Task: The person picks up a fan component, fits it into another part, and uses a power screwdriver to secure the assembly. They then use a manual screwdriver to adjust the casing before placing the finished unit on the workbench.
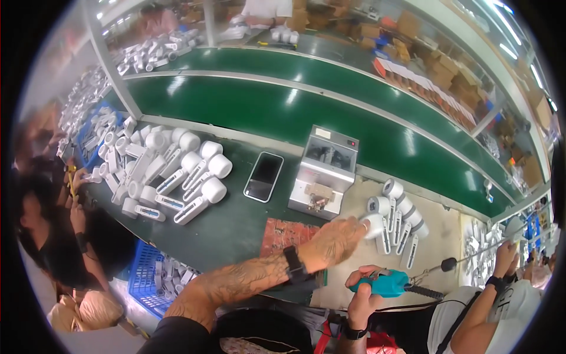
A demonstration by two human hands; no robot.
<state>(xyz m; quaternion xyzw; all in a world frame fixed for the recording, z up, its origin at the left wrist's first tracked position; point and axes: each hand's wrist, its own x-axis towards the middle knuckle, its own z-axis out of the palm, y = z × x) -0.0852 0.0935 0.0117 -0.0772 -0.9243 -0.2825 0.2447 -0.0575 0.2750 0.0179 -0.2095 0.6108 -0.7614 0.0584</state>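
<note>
My left hand (336, 242) stretches across the bench, its fingers closed on the round head of a white handheld device (372, 226). That device stands at the near left end of a small group of similar white devices (396, 187), each with a drum-like head and a long handle with a dark slot. Nearer to me, my right hand (362, 295) is wrapped around a teal electric screwdriver (386, 284). A wire and a black cord run from the tool toward the right. The tool's tip is hard to make out beside my fingers.
A grey metal machine (324, 171) stands behind my left hand, with a phone (264, 177) to its left. Many white devices (171, 159) are heaped at left. A red mat (286, 236) lies by my forearm; a blue crate (147, 283) sits below. Co-workers flank me.
</note>
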